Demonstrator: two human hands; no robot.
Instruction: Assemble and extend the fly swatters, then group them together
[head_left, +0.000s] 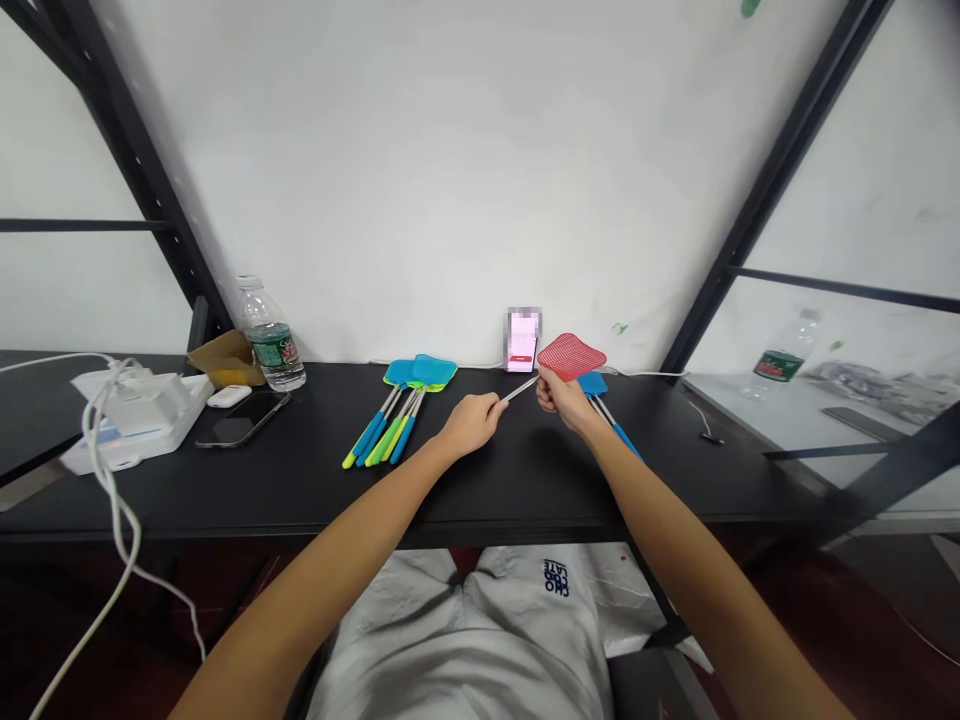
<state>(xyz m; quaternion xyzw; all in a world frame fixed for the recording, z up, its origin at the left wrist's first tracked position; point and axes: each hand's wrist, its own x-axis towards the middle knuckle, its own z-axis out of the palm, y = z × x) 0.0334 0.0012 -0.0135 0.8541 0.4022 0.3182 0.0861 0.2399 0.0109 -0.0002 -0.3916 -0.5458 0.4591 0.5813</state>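
A red fly swatter [571, 355] is held above the black table [300, 480] between both hands. My left hand [471, 422] is closed around the lower end of its metal rod. My right hand [561, 398] pinches the rod just below the red mesh head. Several fly swatters with blue and green handles [397, 420] lie in a bunch to the left of my left hand. A blue-handled swatter [611, 420] lies under my right forearm.
A phone [523, 340] stands against the wall behind the hands. At the left are a water bottle [270, 335], a dark phone [244, 420], a white earbud case [229, 396], a cardboard box [225, 358] and a white box with cables [135, 410]. Black frame struts rise on both sides.
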